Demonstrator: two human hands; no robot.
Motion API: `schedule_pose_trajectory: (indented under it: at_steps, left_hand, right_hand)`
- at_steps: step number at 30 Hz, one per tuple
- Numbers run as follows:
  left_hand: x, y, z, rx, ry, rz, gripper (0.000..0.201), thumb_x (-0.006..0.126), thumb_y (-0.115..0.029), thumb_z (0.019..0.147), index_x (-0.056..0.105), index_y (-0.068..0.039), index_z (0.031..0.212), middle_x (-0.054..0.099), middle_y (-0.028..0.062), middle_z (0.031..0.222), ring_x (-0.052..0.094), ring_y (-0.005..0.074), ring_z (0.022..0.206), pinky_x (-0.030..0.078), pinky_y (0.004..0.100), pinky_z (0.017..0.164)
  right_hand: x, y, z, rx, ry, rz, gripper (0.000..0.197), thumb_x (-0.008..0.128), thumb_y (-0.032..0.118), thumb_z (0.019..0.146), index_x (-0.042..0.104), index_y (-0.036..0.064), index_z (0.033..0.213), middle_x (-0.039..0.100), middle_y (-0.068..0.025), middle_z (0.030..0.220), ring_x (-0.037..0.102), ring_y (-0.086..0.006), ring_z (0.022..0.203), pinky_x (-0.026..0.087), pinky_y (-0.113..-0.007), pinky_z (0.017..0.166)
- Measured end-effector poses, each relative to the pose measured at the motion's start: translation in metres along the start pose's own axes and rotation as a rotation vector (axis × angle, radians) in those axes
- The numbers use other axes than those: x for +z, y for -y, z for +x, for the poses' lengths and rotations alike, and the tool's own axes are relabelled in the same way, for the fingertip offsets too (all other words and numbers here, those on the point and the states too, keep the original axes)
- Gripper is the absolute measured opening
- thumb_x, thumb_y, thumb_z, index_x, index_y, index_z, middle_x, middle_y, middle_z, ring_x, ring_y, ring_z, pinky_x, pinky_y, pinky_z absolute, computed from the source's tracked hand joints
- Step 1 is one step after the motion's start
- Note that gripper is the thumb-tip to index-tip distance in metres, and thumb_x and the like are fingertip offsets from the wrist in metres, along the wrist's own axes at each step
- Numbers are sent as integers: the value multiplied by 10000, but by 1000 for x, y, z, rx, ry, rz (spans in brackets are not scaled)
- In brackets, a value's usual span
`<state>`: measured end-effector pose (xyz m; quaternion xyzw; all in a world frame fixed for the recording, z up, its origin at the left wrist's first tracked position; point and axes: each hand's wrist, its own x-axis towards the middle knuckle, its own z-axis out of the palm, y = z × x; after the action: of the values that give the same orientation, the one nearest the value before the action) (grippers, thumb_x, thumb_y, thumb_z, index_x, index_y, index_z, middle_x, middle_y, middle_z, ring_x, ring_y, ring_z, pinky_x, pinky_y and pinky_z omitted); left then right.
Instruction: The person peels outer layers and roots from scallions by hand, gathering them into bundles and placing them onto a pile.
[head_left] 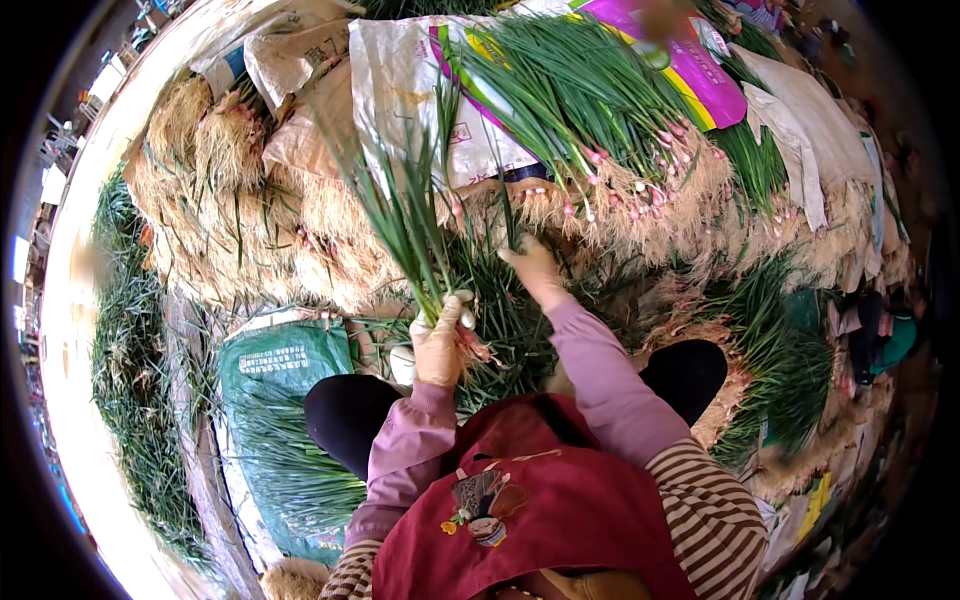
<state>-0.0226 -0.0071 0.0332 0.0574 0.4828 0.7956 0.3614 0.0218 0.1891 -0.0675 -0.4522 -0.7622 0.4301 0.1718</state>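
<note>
A bunch of green onions (pixel 408 235) is gripped near its pale, reddish root end by my left hand (pixel 438 345), its long green leaves fanning up and away from me. To the right of it, my right hand (pixel 537 272) is closed, with a thin dark green onion stalk (pixel 507 205) rising from between thumb and fingers. Both hands look covered by thin pale gloves. Loose green leaves (pixel 505 335) lie heaped below and between the hands. Beyond them, a pile of green onions (pixel 575 110) rests with pink-white bulbs and stringy roots toward me.
Woven sacks (pixel 400 90) and a purple-yellow sack (pixel 690 75) lie over the stacked onions ahead. At left, green onions (pixel 290 430) lie on a green sack (pixel 275 360). More onions (pixel 785 360) are heaped at right. Discarded leaves (pixel 135 370) line the far left.
</note>
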Motion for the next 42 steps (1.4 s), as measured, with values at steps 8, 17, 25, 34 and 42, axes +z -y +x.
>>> schedule_pose_trajectory:
  at_steps: [8,17,25,34,42]
  left_hand:
    - [11,-24,1,80,20,-16,234,545,-224,944,627,-7,979,474,-18,591,403,66,472,333,191,458]
    - [16,2,7,-117,105,-37,232,532,-146,940,593,31,1077,369,-36,531,364,78,441,349,220,419]
    - [14,32,14,-200,260,174,307,542,-145,930,585,1,1196,621,117,1179,605,117,859,486,212,598]
    - [25,34,5,-407,198,2,161,616,-104,881,654,-3,1000,681,96,750,551,119,443,475,241,403]
    - [29,26,-5,-287,106,144,139,632,-131,872,676,-15,935,633,47,650,517,84,413,378,192,367]
  right_hand:
    - [87,-89,-92,-254,1299,-610,372,628,238,715,659,-54,944,666,-211,953,639,-313,751,500,-407,709]
    - [-130,65,-9,-398,-266,-163,241,513,154,909,620,52,1099,677,-127,959,656,-260,734,494,-365,631]
    - [-145,91,-23,-52,100,-444,276,567,253,892,659,47,1052,672,-129,776,621,-192,610,472,-350,552]
    - [-111,65,-69,-139,310,330,279,583,272,904,677,16,842,565,-23,607,462,-88,510,382,-263,485]
    - [-50,55,-56,120,244,707,171,593,157,879,665,16,814,544,3,617,468,-71,537,346,-210,490]
